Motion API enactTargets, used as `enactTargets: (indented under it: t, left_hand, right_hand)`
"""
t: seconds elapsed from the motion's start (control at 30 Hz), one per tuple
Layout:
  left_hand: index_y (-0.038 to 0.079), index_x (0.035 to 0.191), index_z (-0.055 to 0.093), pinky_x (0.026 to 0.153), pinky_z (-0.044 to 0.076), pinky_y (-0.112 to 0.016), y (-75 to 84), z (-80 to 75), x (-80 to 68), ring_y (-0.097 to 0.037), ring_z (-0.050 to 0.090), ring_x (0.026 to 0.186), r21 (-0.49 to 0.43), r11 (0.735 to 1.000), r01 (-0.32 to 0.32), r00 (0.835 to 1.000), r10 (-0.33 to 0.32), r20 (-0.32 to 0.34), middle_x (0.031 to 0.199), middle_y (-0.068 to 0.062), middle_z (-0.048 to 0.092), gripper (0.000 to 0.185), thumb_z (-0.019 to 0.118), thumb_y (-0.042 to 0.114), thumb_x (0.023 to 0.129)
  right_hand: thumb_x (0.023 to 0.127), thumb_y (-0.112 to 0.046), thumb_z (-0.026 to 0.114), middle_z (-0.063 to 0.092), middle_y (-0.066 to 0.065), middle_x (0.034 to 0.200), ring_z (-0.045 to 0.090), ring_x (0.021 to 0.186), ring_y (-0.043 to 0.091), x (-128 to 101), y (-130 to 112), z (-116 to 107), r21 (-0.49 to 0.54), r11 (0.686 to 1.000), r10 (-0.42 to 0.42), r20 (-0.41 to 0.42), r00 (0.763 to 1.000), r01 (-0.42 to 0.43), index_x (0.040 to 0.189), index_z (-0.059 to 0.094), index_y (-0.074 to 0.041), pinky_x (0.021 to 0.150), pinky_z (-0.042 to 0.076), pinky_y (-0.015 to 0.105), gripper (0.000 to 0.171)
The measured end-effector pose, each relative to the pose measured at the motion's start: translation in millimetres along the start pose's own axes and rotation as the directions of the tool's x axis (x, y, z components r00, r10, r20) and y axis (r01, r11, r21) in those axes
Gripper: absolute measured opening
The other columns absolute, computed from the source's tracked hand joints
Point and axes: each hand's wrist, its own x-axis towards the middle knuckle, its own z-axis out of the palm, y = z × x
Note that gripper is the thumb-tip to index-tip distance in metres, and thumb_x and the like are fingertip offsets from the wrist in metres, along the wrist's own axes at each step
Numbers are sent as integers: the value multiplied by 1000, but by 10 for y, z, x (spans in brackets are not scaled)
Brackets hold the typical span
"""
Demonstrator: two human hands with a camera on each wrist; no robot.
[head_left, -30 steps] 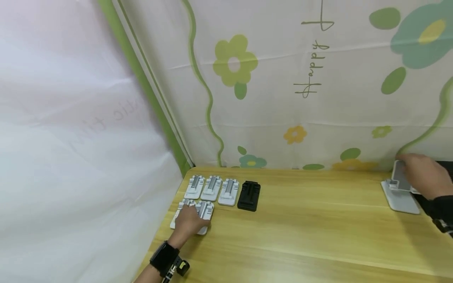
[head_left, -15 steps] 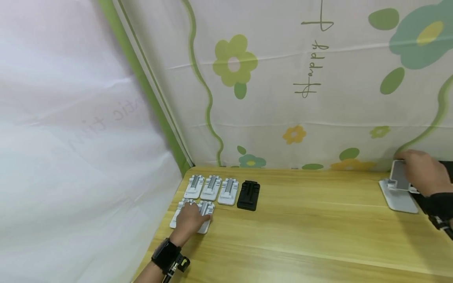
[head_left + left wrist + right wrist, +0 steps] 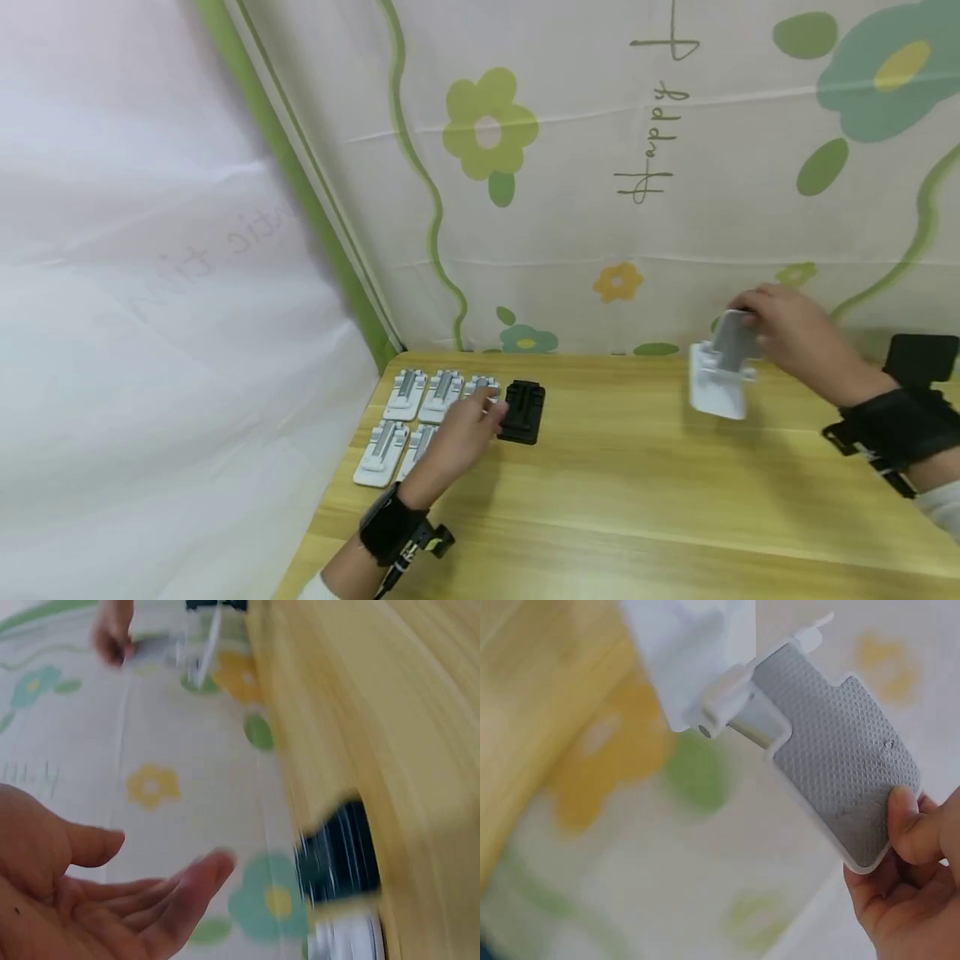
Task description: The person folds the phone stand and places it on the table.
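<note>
White plastic stand (image 3: 705, 660), textured grey pad (image 3: 840, 769); wood-grain table (image 3: 637, 492)

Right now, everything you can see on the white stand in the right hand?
The white stand looks like plastic: a flat base plate hinged by a short grey bar to a backrest faced with a grey textured pad. It is unfolded, lifted off the table and tilted, base hanging lower left. The right hand pinches the backrest's top edge, thumb on the pad; nothing else touches it.

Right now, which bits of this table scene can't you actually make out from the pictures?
- Head view: the left hand covers part of the white stands.
- Left wrist view: motion blur smears the black stand.
- Head view: the right hand hides the top of the lifted white stand.
- Head view: a black object is cut off by the right edge.
</note>
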Motion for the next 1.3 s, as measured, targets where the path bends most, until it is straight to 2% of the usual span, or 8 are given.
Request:
enactTargets:
  t: [0.2, 0.47, 0.67, 0.8, 0.9, 0.97, 1.1, 1.3]
  left_hand:
    - [2, 149, 46, 94, 57, -32, 331, 347, 88, -26, 70, 111, -224, 975, -10, 980, 54, 193, 121, -12, 69, 51, 46, 34, 110]
    - [-6, 131, 61, 84, 62, -33, 658, 572, 196, -20, 74, 100, -452, 891, 46, 974, 60, 216, 114, -15, 75, 34, 58, 16, 105]
    - [-8, 127, 64, 81, 63, -34, 675, 599, 195, -22, 74, 100, -485, 871, 82, 981, 17, 195, 114, -18, 74, 29, 60, 7, 103]
    - [-9, 124, 65, 81, 63, -35, 678, 600, 194, -21, 74, 99, -506, 857, 98, 980, 6, 199, 113, -17, 74, 28, 60, 8, 102]
    - [-10, 124, 64, 82, 63, -36, 675, 602, 200, -22, 74, 100, -548, 828, 117, 979, -3, 204, 113, -17, 74, 28, 59, 7, 102]
    - [-11, 124, 63, 83, 63, -36, 674, 602, 199, -22, 74, 100, -575, 808, 128, 979, -10, 203, 114, -18, 73, 28, 59, 7, 102]
    - [-11, 125, 62, 83, 63, -36, 673, 601, 194, -22, 73, 101, -613, 778, 140, 979, -17, 201, 114, -18, 73, 29, 59, 7, 102]
    - [-9, 126, 62, 80, 61, -31, 681, 587, 178, -20, 72, 101, -637, 754, 157, 974, -12, 226, 116, -17, 73, 30, 59, 10, 103]
  right_hand:
    - [80, 20, 72, 71, 15, 98, 67, 87, 29, 237, -878, 12, 160, 983, -81, -90, 993, 95, 104, 71, 3, 64, 58, 38, 30]
    - [78, 17, 77, 70, 5, 97, 67, 87, 20, 252, -1541, -75, 216, 950, -181, -213, 960, 227, 103, 74, -3, 66, 59, 35, 33]
    - [78, 17, 77, 69, 3, 97, 66, 88, 18, 245, -1651, -113, 229, 941, -201, -210, 957, 248, 104, 74, -4, 68, 59, 32, 34]
    - [80, 12, 79, 69, 4, 102, 65, 91, 16, 252, -1645, -118, 275, 933, -180, -197, 964, 231, 112, 72, -3, 73, 56, 20, 36]
    - [78, 3, 86, 66, 7, 114, 65, 101, 18, 256, -1625, -103, 333, 924, -142, -160, 977, 189, 127, 63, 0, 84, 53, 15, 55]
    - [74, -3, 90, 65, 11, 123, 66, 109, 23, 249, -1610, -87, 384, 910, -122, -110, 987, 155, 137, 54, 1, 90, 55, 22, 72]
    - [79, -10, 88, 64, 16, 134, 68, 115, 30, 229, -1581, -50, 528, 848, -80, 56, 995, 38, 148, 46, -2, 93, 57, 43, 81]
    - [88, -7, 78, 65, 17, 124, 71, 103, 17, 214, -1543, 20, 673, 727, -5, 209, 978, -140, 152, 38, -5, 84, 61, 32, 76]
